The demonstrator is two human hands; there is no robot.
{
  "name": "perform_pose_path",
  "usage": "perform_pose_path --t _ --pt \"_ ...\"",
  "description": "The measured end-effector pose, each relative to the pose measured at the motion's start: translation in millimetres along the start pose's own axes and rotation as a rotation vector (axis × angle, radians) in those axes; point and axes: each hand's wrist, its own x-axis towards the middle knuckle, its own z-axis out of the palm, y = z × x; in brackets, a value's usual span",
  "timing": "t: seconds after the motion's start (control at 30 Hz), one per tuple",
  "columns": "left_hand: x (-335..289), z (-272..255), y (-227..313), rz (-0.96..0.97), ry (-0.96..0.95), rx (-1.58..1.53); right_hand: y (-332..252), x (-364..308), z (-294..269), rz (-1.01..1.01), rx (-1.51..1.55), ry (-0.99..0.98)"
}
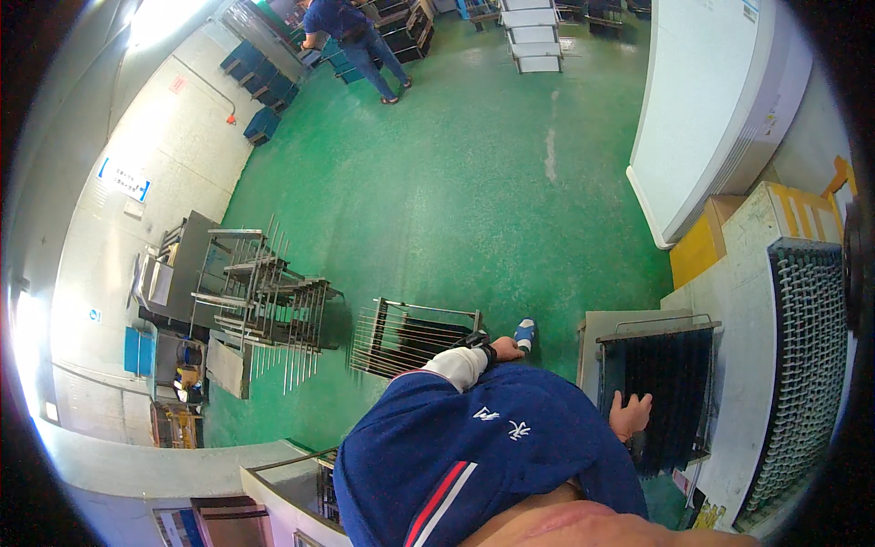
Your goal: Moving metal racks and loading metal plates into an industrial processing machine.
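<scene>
Head view, looking down over the person's own blue jacket.

Near: the right hand lies with fingers spread flat on the left part of a dark wire rack, not closed around any bar. The rack sits in a grey frame on the tabletop at the person's right, near that tabletop's left edge. Its rods run away from the person, so the long axis points roughly from the near edge to the far edge, and most of the rack lies to the right of and beyond the hand. A ridged mesh belt runs alongside it further right, apart from the hand.

Middle: the left hand, in a white sleeve with a dark wristband, reaches forward and down to a second wire rack standing on the green floor. It is at that rack's right end; whether its fingers are closed on the frame cannot be told. The floor rack's rods run left to right, so it stretches leftward from the hand. A blue and white shoe stands just beside it.

Far: stacked metal racks stand to the left near the wall, a large white cabinet is at the right, and another person works at the far end of the floor.
</scene>
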Motion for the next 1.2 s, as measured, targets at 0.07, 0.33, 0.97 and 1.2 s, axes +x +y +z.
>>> perform_pose_path --t 0.07,0.33,0.97,1.2 --pt "2.1 1.5 -1.5 -0.01 0.012 0.038 0.4 0.5 -1.2 -0.002 0.0 -0.018" --pt "3.3 1.5 -0.3 0.011 0.004 0.013 0.5 -0.5 1.0 0.005 -0.001 -0.006" --pt "2.9 1.9 -1.8 -0.057 -0.022 -0.036 -1.7 -0.3 -2.0 -0.009 0.006 0.003" --pt "3.9 3.6 -5.3 -0.004 0.025 0.0 -2.6 -1.1 -1.7 0.005 0.009 0.004"
